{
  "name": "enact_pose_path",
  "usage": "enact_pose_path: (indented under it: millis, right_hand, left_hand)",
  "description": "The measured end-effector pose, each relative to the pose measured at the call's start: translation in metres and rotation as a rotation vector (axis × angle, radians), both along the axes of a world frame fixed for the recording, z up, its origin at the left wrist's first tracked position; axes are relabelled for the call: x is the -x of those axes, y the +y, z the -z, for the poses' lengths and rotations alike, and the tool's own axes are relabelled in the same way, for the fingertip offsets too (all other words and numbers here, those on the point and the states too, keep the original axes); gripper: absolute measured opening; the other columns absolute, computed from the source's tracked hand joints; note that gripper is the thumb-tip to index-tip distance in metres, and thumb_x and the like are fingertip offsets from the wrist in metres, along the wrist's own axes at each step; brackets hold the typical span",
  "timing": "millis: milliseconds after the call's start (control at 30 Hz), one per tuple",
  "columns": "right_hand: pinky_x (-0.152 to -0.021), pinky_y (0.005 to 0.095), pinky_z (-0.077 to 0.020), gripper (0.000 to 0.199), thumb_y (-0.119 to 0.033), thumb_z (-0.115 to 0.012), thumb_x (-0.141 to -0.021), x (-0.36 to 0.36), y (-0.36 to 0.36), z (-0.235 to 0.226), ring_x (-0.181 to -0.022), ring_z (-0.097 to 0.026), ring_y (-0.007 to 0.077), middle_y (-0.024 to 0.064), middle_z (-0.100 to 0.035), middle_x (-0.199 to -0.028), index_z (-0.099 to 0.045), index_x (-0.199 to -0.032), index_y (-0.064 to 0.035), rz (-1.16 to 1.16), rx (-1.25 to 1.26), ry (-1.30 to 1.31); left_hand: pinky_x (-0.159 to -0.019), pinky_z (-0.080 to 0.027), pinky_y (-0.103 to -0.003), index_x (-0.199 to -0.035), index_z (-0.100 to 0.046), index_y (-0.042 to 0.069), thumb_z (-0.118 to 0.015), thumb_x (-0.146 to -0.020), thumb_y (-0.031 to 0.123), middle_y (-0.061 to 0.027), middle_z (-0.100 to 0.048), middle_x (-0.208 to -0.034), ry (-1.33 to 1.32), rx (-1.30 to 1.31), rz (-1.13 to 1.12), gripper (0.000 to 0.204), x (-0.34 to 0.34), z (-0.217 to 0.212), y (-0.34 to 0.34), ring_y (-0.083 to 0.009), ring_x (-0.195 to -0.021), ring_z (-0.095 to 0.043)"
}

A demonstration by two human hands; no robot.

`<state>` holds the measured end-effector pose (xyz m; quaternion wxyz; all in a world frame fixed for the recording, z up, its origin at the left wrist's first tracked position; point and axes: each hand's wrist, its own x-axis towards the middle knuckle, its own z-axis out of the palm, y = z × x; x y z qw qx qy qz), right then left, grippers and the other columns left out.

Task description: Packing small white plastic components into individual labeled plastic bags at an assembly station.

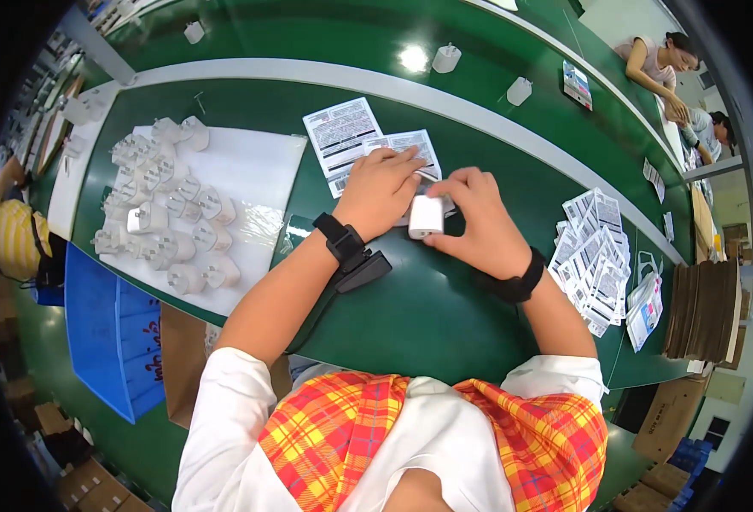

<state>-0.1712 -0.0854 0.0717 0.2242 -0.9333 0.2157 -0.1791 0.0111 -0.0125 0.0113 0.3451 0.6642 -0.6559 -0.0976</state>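
My right hand (pixel 483 224) is closed on a small white plug-in charger (pixel 426 218), gripped between thumb and fingers just above the green bench. Close beside it, my left hand (pixel 380 192) is bent over a printed leaflet (pixel 412 147), its fingers together at the paper's edge. Part of that paper is hidden under the fingers. Another printed leaflet (pixel 342 132) lies flat just beyond the left hand, overlapped by the first. On the left, many white chargers with metal prongs (pixel 167 205) stand on a white sheet (pixel 265 183).
A loose pile of leaflets (pixel 594 256) lies at right, near a plastic bag (pixel 645 303) and stacked cardboard (pixel 700 311). Beyond a white rail (pixel 393 90), single chargers (pixel 446 58) sit on a green belt. A blue bin (pixel 103 333) is below left. Other people work at far right and left.
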Motion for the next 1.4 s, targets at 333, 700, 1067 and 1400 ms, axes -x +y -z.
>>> enact_pose_path:
  millis: [333, 700, 1067, 1400]
  right_hand:
    - [-0.073, 0.0353, -0.0477, 0.037, -0.004, -0.069, -0.075, -0.031, -0.013, 0.025, -0.079, -0.056, 0.0297, 0.0136, -0.057, -0.092, -0.047, -0.105, -0.0039, 0.201, -0.364, 0.091]
    - [-0.070, 0.0276, -0.0459, 0.022, -0.003, -0.059, -0.085, -0.010, -0.012, -0.013, -0.082, -0.058, 0.0159, 0.0040, -0.053, -0.091, -0.049, -0.104, -0.0047, 0.096, -0.874, -0.386]
    - [-0.061, 0.0194, -0.0391, 0.034, -0.025, -0.057, -0.096, -0.004, 0.004, -0.013, -0.070, -0.051, 0.0102, 0.0073, -0.060, -0.101, -0.054, -0.118, 0.0005, 0.221, -0.750, -0.459]
    - [-0.050, 0.0207, -0.0318, 0.030, -0.026, -0.055, -0.099, 0.001, -0.009, 0.037, -0.050, -0.038, 0.0050, 0.0010, -0.060, -0.074, -0.067, -0.099, 0.0012, 0.343, -0.948, -0.446]
  left_hand:
    - [-0.111, -0.031, -0.048, -0.145, -0.030, -0.002, -0.056, -0.086, 0.013, -0.0207, -0.036, -0.149, -0.526, -0.100, -0.099, 0.067, 0.017, -0.012, 0.020, -0.0368, -0.136, -0.037]
    - [-0.101, -0.042, -0.037, -0.129, -0.053, 0.001, -0.066, -0.081, 0.008, -0.0198, -0.058, -0.127, 0.785, 0.071, 0.181, 0.050, -0.015, -0.034, 0.013, -0.0304, -0.118, -0.054]
    - [-0.075, -0.048, -0.027, -0.109, -0.064, -0.003, -0.066, -0.088, 0.027, -0.0085, -0.068, -0.088, 0.994, 0.021, 0.048, 0.037, 0.000, -0.028, 0.011, -0.0123, -0.079, -0.061]
    - [-0.071, -0.047, -0.028, -0.099, -0.065, -0.005, -0.052, -0.100, 0.029, -0.0102, -0.067, -0.084, 0.996, 0.053, -0.100, 0.036, 0.013, -0.021, 0.004, -0.0110, -0.077, -0.060]
